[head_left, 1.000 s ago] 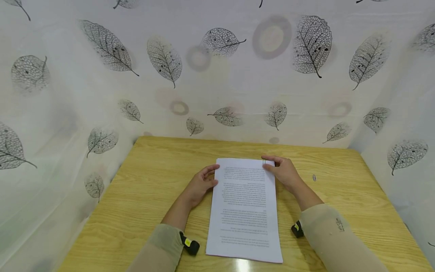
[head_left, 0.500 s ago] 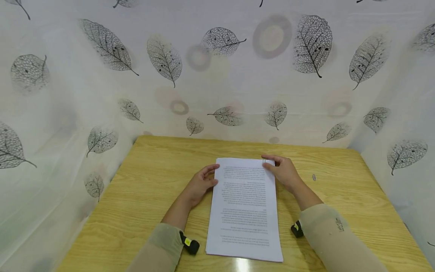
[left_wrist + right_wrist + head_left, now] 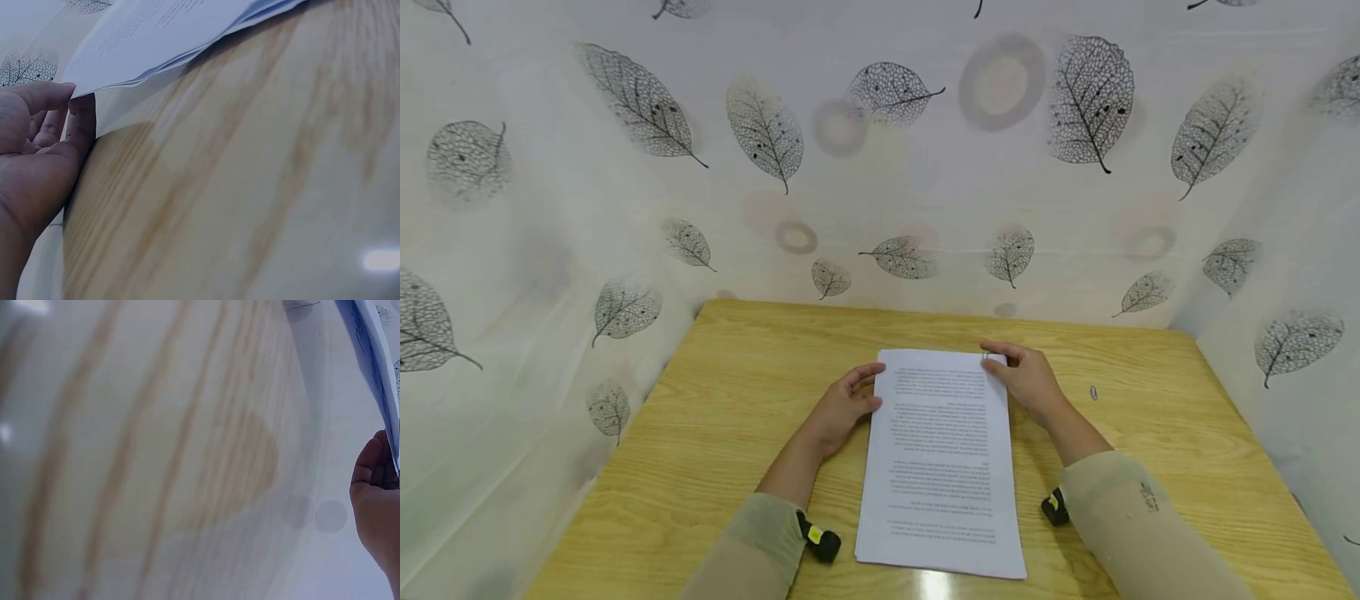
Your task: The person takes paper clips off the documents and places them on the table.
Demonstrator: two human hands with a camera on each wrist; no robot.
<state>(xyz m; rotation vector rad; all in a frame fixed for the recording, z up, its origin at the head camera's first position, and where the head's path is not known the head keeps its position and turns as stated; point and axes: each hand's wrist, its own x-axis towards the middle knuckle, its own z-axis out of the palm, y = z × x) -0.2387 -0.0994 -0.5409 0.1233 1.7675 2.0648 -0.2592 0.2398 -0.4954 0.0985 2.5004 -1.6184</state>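
Observation:
A stack of printed paper sheets (image 3: 940,467) lies in the middle of the head view, its text upside down. My left hand (image 3: 844,407) pinches the stack's left edge near the far corner. In the left wrist view that hand (image 3: 47,137) has thumb and fingers on either side of the paper edge (image 3: 150,50). At the far right corner my right hand (image 3: 1028,377) pinches a paper clip (image 3: 986,356) that sits over the top edge. The right wrist view shows this hand (image 3: 378,494) at the paper's edge (image 3: 372,356); the clip is not visible there.
Another paper clip (image 3: 1093,392) lies on the wooden table (image 3: 722,433), right of the right hand. A leaf-printed curtain (image 3: 880,183) surrounds the table's back and sides. A black wrist camera (image 3: 823,543) is strapped at the left cuff and another black camera (image 3: 1055,507) at the right.
The hands and the stack stay in nearly the same place. The clip at the top edge seems to show slightly less of its length on the page.

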